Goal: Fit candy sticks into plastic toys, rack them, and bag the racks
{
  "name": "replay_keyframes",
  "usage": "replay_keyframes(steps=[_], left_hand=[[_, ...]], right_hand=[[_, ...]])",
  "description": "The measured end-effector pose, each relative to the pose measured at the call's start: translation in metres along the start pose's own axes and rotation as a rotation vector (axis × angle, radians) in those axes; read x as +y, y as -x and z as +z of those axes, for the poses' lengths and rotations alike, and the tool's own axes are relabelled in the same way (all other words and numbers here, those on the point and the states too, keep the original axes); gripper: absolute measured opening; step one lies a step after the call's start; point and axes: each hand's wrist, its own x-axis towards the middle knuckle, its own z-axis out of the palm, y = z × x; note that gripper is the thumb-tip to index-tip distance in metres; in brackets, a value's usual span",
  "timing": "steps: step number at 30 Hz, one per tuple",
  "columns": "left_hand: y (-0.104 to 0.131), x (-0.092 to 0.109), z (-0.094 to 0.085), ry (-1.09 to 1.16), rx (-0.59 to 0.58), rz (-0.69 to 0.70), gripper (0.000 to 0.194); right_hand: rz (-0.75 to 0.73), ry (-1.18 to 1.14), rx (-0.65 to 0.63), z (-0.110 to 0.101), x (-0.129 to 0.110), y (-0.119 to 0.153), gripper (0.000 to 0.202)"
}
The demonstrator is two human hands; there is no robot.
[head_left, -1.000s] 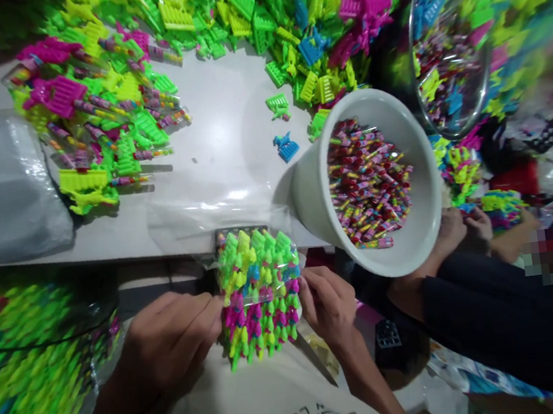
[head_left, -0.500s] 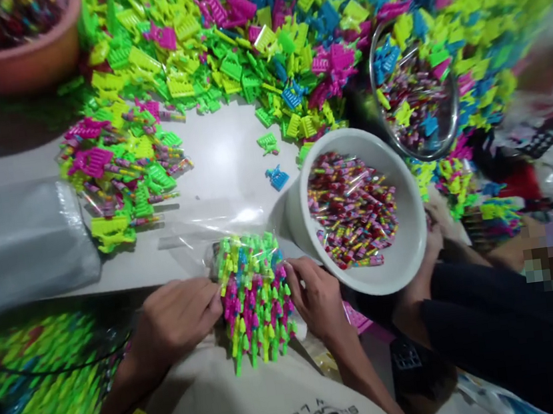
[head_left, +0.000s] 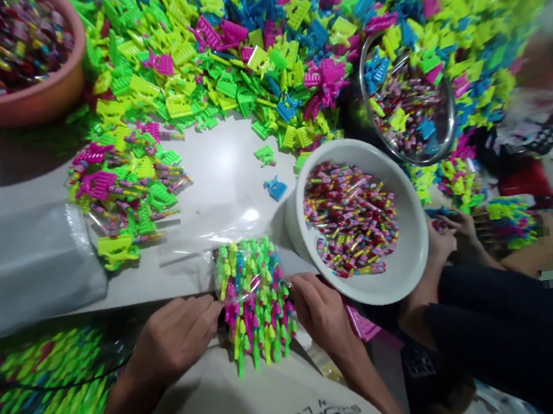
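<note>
A bundle of green, yellow, pink and blue plastic toys (head_left: 256,310) lies against my shirt at the table's near edge, its upper part inside a clear plastic bag (head_left: 195,244). My left hand (head_left: 179,336) pinches the bag's edge at the bundle's left side. On the right side, my right hand (head_left: 322,309) has its fingers closed on the other edge of the bag. The bag's loose end spreads flat over the white table (head_left: 221,167) beyond the bundle.
A white bucket (head_left: 425,249) of small wrapped sticks stands right of my hands. A pink tub (head_left: 57,103), a metal bowl (head_left: 450,145), heaped plastic toys (head_left: 177,58) and a stack of clear bags (head_left: 25,258) surround the table. A co-worker's hand (head_left: 463,231) is at right.
Both hands stay at the bundle's sides, and the bag reaches lower over its upper rows. The view has tilted slightly. The co-worker's hands have shifted beside the bucket.
</note>
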Motion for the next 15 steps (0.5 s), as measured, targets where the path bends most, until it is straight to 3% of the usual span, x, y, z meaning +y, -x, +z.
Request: replay_keyframes(steps=[8, 12, 15], left_hand=[[0.002, 0.011, -0.006, 0.001, -0.04, 0.06, 0.023], [0.009, 0.011, -0.002, 0.036, -0.053, 0.044, 0.016], [0.012, 0.004, 0.008, 0.054, -0.071, -0.06, 0.008]], right_hand=[[-0.138, 0.025, 0.003, 0.0, 0.017, 0.036, 0.036], [-0.001, -0.018, -0.009, 0.014, 0.026, 0.04, 0.027], [0.147, -0.021, -0.044, 0.028, 0.026, 0.03, 0.033]])
